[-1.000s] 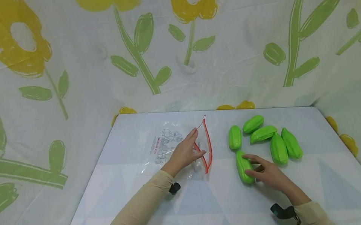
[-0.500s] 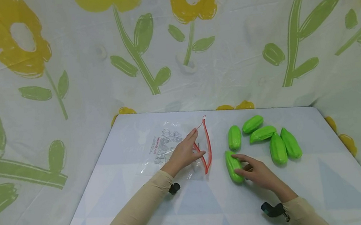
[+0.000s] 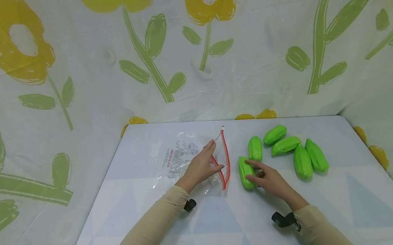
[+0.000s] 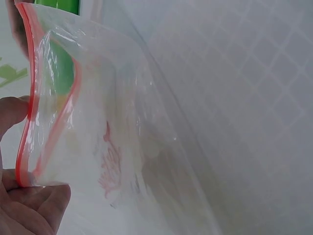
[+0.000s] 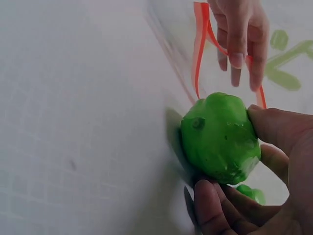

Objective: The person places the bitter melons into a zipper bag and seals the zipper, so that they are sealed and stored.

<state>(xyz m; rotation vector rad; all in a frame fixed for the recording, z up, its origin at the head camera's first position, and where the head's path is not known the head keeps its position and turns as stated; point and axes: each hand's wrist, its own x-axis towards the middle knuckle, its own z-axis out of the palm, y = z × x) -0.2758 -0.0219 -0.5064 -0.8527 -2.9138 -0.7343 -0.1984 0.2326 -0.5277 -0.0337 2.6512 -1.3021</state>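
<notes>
Fingers of the right hand point(image 3: 269, 179) grip a green gourd point(image 3: 245, 172) just beside the bag point(image 3: 186, 161); the left hand point(image 3: 202, 166) pinches its red rim point(image 3: 226, 156) open. Slack plastic could fold and block entry.

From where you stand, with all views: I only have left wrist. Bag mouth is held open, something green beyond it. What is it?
Observer: A green toy vegetable, gripped by the right hand just right of the bag.
Operator: Lifted, or on the table?
Observer: Head view can't settle it; in the right wrist view its end points at the red zip edge.
Operator: Any more of them?
Observer: Five more green vegetables lie on the table, right of the held one.
</notes>
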